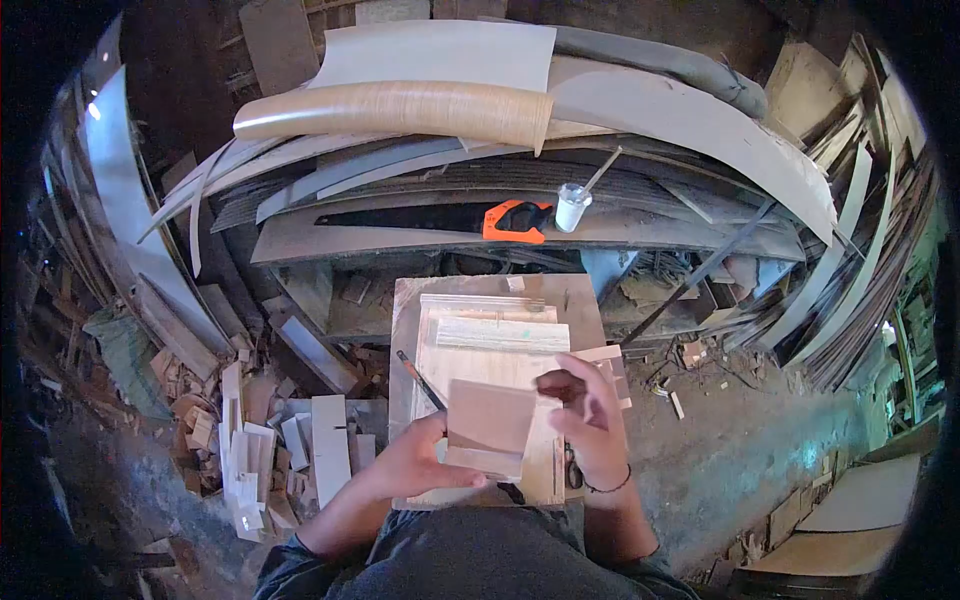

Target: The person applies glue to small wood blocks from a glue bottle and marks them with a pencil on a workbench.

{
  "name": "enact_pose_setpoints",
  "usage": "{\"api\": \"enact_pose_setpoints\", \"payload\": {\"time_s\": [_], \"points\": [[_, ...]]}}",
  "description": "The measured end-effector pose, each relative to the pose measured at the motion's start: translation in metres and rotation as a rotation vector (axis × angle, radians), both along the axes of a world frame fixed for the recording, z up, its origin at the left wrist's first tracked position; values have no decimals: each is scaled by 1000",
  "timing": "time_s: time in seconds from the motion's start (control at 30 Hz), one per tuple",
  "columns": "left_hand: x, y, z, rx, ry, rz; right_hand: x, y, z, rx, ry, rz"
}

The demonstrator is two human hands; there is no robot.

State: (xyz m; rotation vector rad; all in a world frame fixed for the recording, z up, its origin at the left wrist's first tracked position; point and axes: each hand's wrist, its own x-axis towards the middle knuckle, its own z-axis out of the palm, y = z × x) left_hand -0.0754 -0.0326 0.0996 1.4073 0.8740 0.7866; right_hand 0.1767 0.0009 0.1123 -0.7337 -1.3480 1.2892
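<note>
A small, shallow wooden box (490, 418) with a strip along its near edge sits in my left hand (425, 462), whose thumb presses on its lower edge. From beside that hand's fingers a dark pencil (420, 379) sticks up to the left. At the box's upper right corner is my right hand (592, 420), fingers curled and thumb apart, with a gap between them. Beneath both hands lies a pale wooden panel (545, 470) on a wooden work board (408, 310). A grooved wood strip (502, 335) rests across the panel, beyond the box.
An orange-handled handsaw (515, 222) and a white cup (571, 210) with a stick in it stand on the bench shelf ahead. Curved laminate sheets (400, 108) lie above. Wood offcuts (250, 460) cover the floor at left. A small notched wood piece (606, 372) lies at the board's right.
</note>
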Motion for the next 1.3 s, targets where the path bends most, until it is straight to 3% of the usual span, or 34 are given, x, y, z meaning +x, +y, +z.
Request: {"api": "enact_pose_setpoints", "payload": {"time_s": [0.03, 0.13, 0.27, 0.37, 0.5, 0.6, 0.77, 0.9, 1.0, 1.1, 1.23, 1.3], "points": [[-2, 3, 2, 103, 162, -50, -6, 1, 4, -95, 65, 95], [-1, 8, 0, 177, 106, 75, -12, 3, -15, -234, 51, 53], [1, 9, -17, 50, -227, 387, -14, 6, -19, -316, 20, 27], [-2, 22, -31, -193, -374, 341, -12, 17, -42, -268, -111, 112], [1, 43, -73, -186, -361, 307, -1, 31, -79, -304, -309, 94], [4, 50, -70, -153, -270, 249, 0, 35, -92, -195, -411, -32], [16, 61, -85, 138, -53, 305, 12, 36, -104, -85, -638, -283], [15, 64, -90, 273, 132, 340, 33, 35, -91, -36, -392, -493], [13, 64, -86, 142, 157, 292, 70, 39, -106, -182, -301, -620], [10, 65, -100, 61, 111, 262, 91, 31, -97, -164, -344, -691], [9, 63, -93, 52, 153, 236, 115, 18, -103, -73, -565, -710], [11, 59, -80, 90, 235, 236, 112, 8, -97, -166, -645, -682]]}}
